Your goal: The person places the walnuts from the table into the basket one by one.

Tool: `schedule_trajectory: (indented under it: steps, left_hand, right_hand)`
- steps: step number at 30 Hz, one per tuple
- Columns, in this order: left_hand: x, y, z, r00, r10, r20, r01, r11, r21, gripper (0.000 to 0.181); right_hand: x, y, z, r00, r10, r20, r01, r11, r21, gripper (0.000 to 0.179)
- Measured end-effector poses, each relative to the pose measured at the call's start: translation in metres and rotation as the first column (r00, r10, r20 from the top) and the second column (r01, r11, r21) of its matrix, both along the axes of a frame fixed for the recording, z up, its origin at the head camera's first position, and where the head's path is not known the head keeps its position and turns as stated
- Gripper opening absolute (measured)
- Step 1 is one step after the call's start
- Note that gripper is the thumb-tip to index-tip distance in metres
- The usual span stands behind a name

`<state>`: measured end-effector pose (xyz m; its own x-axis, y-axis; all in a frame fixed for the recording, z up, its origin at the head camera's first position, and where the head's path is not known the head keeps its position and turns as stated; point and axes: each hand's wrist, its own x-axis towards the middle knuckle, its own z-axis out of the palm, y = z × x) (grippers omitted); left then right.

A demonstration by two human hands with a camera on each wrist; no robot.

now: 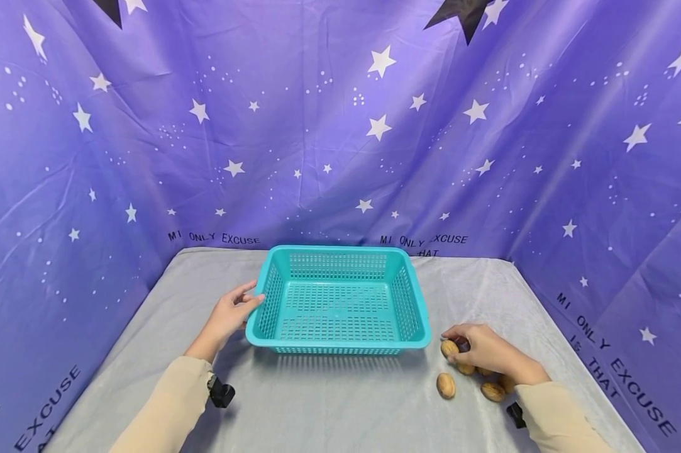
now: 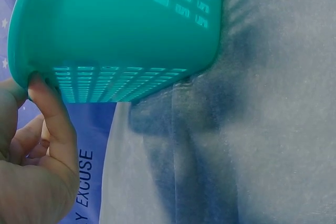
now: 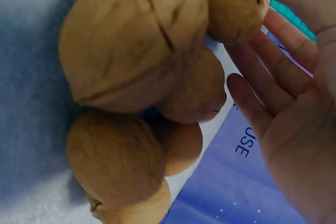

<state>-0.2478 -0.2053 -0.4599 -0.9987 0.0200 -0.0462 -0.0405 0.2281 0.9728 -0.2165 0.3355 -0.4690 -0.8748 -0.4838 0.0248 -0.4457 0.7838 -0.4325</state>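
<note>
My left hand (image 1: 231,318) pinches the left rim of a turquoise plastic basket (image 1: 337,345). In the left wrist view, thumb and curled fingers (image 2: 52,114) meet at the rim. The basket has perforated walls and holds nothing. On the right, my right hand (image 1: 481,349) holds a walnut (image 1: 449,349) between thumb and fingers, near the basket's front right corner. Under and beside that hand lie several more walnuts (image 1: 492,392), partly hidden by it in the head view. One separate walnut (image 1: 446,385) lies nearer the front. The right wrist view shows the held walnut (image 3: 233,6) beyond the clustered ones.
A grey cloth covers the table (image 1: 329,409). Purple star-printed curtains (image 1: 340,126) rise at the back and both sides, close behind the basket's far rim. A black wrist camera (image 1: 221,392) sits at the left sleeve, another (image 1: 516,415) at the right sleeve.
</note>
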Motion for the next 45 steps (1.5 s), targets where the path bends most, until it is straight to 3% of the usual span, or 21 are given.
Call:
schedule_trajectory:
  steps: [11, 19, 24, 29, 38, 45]
  left_hand:
    - [-0.002, -0.001, -0.004, 1.000, -0.005, 0.014, 0.005, 1.000, 0.028, 0.070]
    - [-0.007, -0.002, -0.008, 0.999, -0.008, 0.051, 0.004, 0.998, 0.068, 0.069]
    - [-0.004, 0.000, -0.005, 0.998, 0.004, 0.064, -0.009, 0.997, 0.078, 0.069]
    - [-0.002, 0.002, -0.004, 0.996, 0.021, 0.092, -0.031, 0.994, 0.103, 0.071]
    - [-0.005, 0.001, -0.007, 0.983, 0.044, 0.179, -0.067, 0.990, 0.122, 0.073]
    - [-0.004, 0.001, -0.007, 0.977, 0.055, 0.206, -0.080, 0.990, 0.119, 0.075]
  right_hand:
    - [0.001, -0.001, -0.001, 0.997, -0.021, 0.069, 0.022, 1.000, -0.015, 0.039]
    - [0.003, -0.001, 0.005, 0.998, -0.034, 0.045, 0.035, 0.999, -0.008, 0.039]
    - [0.002, -0.001, 0.015, 0.998, -0.028, 0.057, 0.032, 0.997, -0.070, 0.041]
    - [-0.002, 0.000, 0.031, 1.000, -0.020, 0.010, 0.021, 0.994, -0.109, 0.042]
    - [-0.008, -0.002, 0.056, 0.998, -0.037, -0.057, 0.031, 0.994, -0.109, 0.040]
    - [-0.014, -0.007, 0.074, 0.993, -0.029, -0.117, 0.016, 0.994, -0.112, 0.040]
